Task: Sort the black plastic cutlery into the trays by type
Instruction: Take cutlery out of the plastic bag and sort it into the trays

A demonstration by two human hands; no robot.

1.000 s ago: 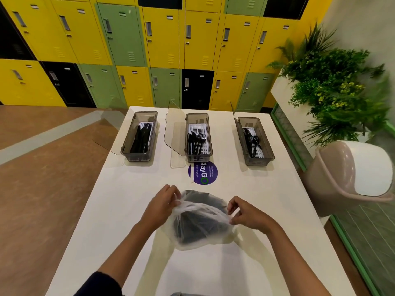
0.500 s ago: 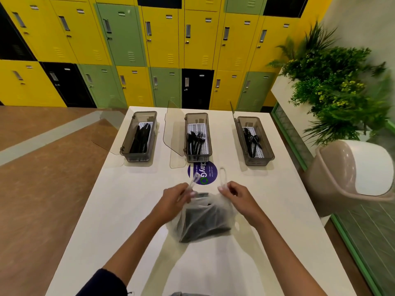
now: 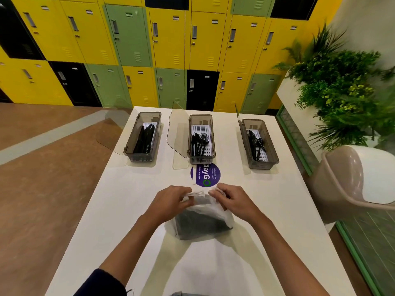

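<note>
A clear plastic bag full of black cutlery sits on the white table in front of me. My left hand and my right hand each grip the top of the bag, close together. Three grey trays with open lids stand in a row at the far end. The left tray holds knives, the middle tray forks, the right tray spoons.
A purple round sticker lies between the bag and the middle tray. A beige swing-lid bin and green plants stand right of the table. Yellow, green and black lockers line the wall behind.
My hands have drawn the bag's top together and moved closer to each other. The bag has shifted a little further from me on the table.
</note>
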